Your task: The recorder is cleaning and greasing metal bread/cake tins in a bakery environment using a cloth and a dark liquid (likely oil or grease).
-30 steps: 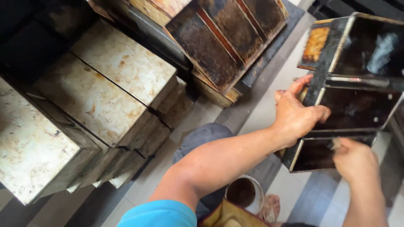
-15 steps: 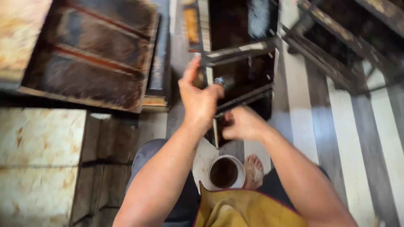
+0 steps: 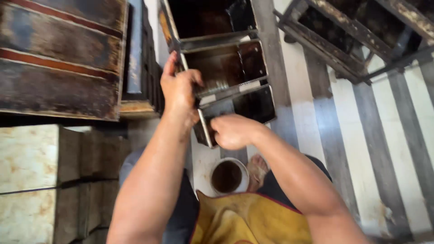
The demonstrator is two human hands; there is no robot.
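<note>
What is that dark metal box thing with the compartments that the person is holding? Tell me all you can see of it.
The metal tray is a row of three deep, box-shaped compartments joined by paler metal bands. It looks like dark, worn, greasy sheet metal, its insides glossy black-brown. It is tilted, openings toward the camera, above the striped floor. The left hand grips its left rim; the right hand is at the nearest compartment.

Bakery workshop: stacked blackened loaf tins [image 3: 58, 54], strapped tin sets [image 3: 226, 68], metal rack [image 3: 361, 40].
</note>
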